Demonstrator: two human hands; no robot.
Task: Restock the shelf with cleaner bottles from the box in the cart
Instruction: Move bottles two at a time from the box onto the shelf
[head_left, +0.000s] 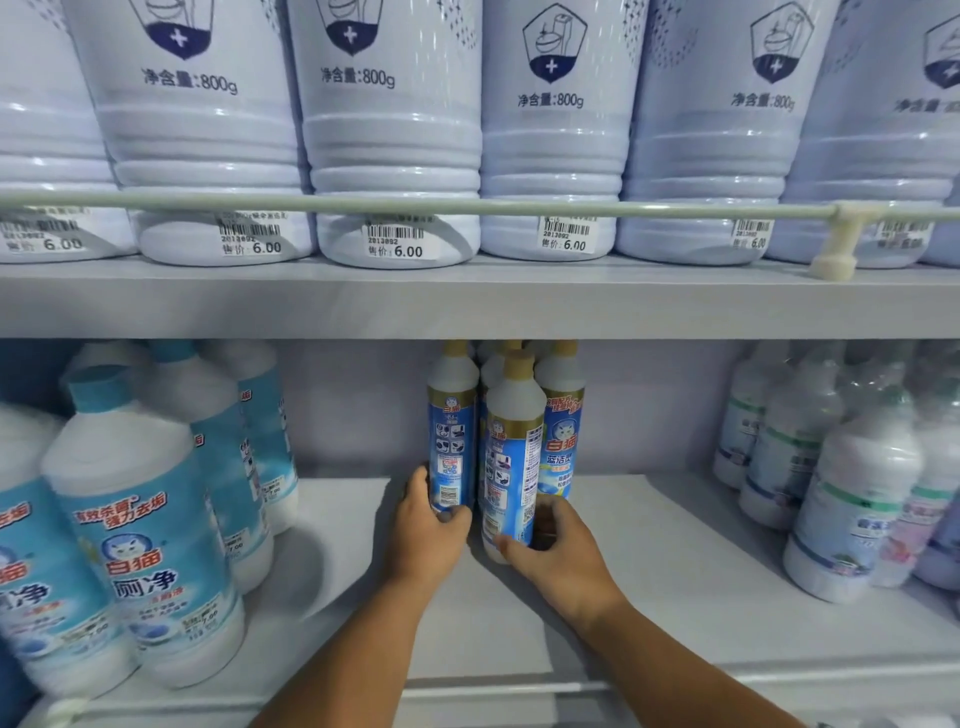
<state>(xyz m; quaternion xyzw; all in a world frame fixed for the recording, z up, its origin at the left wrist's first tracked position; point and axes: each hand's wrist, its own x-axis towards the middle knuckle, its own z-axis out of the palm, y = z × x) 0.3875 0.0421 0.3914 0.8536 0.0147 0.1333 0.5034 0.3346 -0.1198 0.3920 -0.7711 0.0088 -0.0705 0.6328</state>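
Observation:
Several slim white cleaner bottles with tan caps and blue labels stand upright in a tight cluster on the lower shelf (649, 561). My left hand (423, 525) wraps the base of the left bottle (451, 431). My right hand (558, 551) grips the base of the front bottle (511, 457). Another bottle (563, 431) stands just behind to the right, and more caps show at the back. The box and the cart are out of view.
Large white bottles with teal caps (135, 519) crowd the left of the lower shelf; pale bottles (857, 493) fill the right. The upper shelf (467, 301) holds a row of big 800g bottles (395, 156) behind a guard rail (467, 205).

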